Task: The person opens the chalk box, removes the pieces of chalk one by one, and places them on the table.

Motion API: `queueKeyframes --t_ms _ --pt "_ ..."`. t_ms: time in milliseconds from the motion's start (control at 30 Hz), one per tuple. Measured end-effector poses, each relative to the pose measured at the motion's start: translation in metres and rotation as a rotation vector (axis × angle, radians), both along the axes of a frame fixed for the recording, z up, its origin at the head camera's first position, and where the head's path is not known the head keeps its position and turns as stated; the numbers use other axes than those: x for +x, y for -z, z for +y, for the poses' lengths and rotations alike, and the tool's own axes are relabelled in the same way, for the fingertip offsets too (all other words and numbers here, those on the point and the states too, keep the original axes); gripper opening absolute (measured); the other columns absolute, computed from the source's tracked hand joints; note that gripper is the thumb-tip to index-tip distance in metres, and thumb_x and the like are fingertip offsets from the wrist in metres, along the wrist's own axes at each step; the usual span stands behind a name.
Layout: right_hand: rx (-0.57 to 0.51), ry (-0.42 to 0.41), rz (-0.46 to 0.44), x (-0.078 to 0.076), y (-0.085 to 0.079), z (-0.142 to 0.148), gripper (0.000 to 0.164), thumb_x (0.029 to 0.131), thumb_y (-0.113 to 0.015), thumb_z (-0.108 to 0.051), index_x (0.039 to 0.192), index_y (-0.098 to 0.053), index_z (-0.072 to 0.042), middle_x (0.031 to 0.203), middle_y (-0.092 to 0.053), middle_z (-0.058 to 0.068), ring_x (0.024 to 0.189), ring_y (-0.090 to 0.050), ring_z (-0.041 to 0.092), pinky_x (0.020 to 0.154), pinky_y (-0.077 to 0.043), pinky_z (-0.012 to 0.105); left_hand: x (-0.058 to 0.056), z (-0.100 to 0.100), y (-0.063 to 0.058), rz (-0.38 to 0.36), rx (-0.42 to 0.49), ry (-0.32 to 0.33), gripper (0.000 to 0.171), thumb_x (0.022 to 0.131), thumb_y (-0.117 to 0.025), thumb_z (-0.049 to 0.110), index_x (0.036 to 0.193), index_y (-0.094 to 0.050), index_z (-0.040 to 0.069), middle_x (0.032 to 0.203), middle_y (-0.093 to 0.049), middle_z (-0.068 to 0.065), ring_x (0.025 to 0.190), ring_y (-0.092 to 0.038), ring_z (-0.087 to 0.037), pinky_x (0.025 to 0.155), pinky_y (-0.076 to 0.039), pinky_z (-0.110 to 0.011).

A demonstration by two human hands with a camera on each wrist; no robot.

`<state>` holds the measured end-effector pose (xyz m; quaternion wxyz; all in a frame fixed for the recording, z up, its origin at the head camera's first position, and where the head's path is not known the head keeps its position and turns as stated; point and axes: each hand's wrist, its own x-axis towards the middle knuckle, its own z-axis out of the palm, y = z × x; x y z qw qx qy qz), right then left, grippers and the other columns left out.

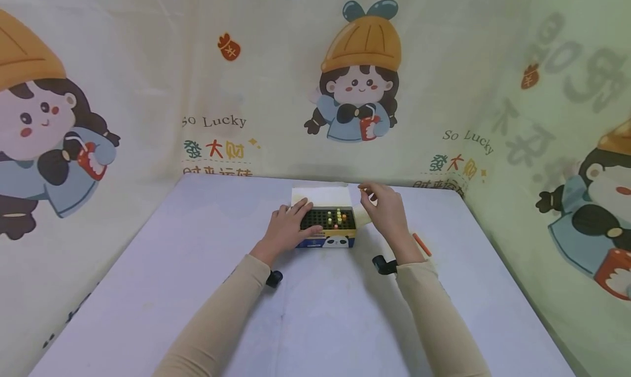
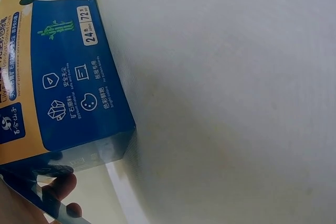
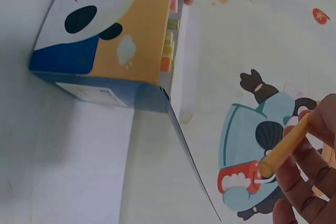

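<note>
A cardboard box of chalk [image 1: 337, 241] with a panda on its front stands on the table, its top open. Several coloured chalk sticks [image 1: 339, 218] stand in the right part of its black holed tray [image 1: 315, 218]. My left hand [image 1: 288, 226] grips the box at its left end, thumb along the front edge and fingers toward the back. Off the box's right end, a little above it, my right hand [image 1: 386, 212] pinches a yellow-orange chalk stick [image 3: 285, 148] between thumb and fingers. In the right wrist view, chalk tops show over the box rim.
The box's white lid [image 1: 320, 195] is folded back behind it, and a side flap [image 1: 362, 217] sticks out at the right. An orange stick [image 1: 422, 244] lies on the white table [image 1: 315, 322] beside my right wrist. A printed cloth [image 1: 276, 92] hangs behind the table.
</note>
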<state>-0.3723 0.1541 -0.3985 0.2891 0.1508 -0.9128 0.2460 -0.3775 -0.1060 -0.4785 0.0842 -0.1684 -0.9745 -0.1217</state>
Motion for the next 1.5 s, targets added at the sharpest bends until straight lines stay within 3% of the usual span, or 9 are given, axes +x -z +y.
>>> queueKeyframes --t_ms 267,500,867,1067,1500 --pt "-0.087 0.031 -0.006 0.004 -0.005 0.012 0.018 0.095 -0.058 -0.02 0.109 -0.068 -0.017 0.092 -0.064 0.002 0.076 -0.059 0.017 0.065 -0.048 0.034 0.001 0.0 -0.001 -0.015 0.004 -0.005 0.089 0.081 -0.027 0.085 0.153 -0.023 0.032 0.159 -0.017 0.006 0.132 -0.034 -0.041 0.102 -0.031 -0.057" --pt "-0.172 0.057 0.008 0.005 0.0 0.026 0.017 0.093 -0.06 -0.017 0.106 -0.071 -0.014 0.091 -0.064 0.003 0.072 -0.057 0.016 0.061 -0.045 0.032 0.002 0.0 -0.003 -0.016 0.016 0.013 0.089 0.081 -0.027 0.084 0.153 -0.023 0.031 0.159 -0.018 0.005 0.131 -0.034 -0.041 0.101 -0.031 -0.058" --pt "-0.149 0.151 -0.06 0.003 0.014 0.045 0.018 0.093 -0.06 -0.02 0.105 -0.072 -0.016 0.087 -0.064 0.003 0.07 -0.058 0.018 0.064 -0.044 0.032 0.003 0.001 -0.004 -0.014 0.021 0.018 0.09 0.081 -0.026 0.085 0.153 -0.023 0.031 0.159 -0.018 0.006 0.13 -0.035 -0.041 0.102 -0.03 -0.058" --pt "-0.148 0.147 -0.076 0.001 0.022 0.053 0.018 0.094 -0.06 -0.02 0.106 -0.072 -0.015 0.088 -0.064 0.005 0.071 -0.059 0.02 0.066 -0.045 0.034 0.003 0.002 -0.005 -0.027 0.044 0.017 0.089 0.081 -0.03 0.083 0.152 -0.025 0.03 0.159 -0.018 0.005 0.13 -0.035 -0.041 0.101 -0.031 -0.058" --pt "-0.082 0.144 -0.27 0.002 0.038 0.064 0.021 0.093 -0.059 -0.023 0.109 -0.07 -0.013 0.093 -0.066 0.007 0.079 -0.062 0.024 0.064 -0.049 0.037 0.002 0.001 -0.003 -0.026 0.079 0.025 0.087 0.083 -0.035 0.081 0.152 -0.026 0.029 0.159 -0.018 0.004 0.128 -0.035 -0.041 0.1 -0.031 -0.059"
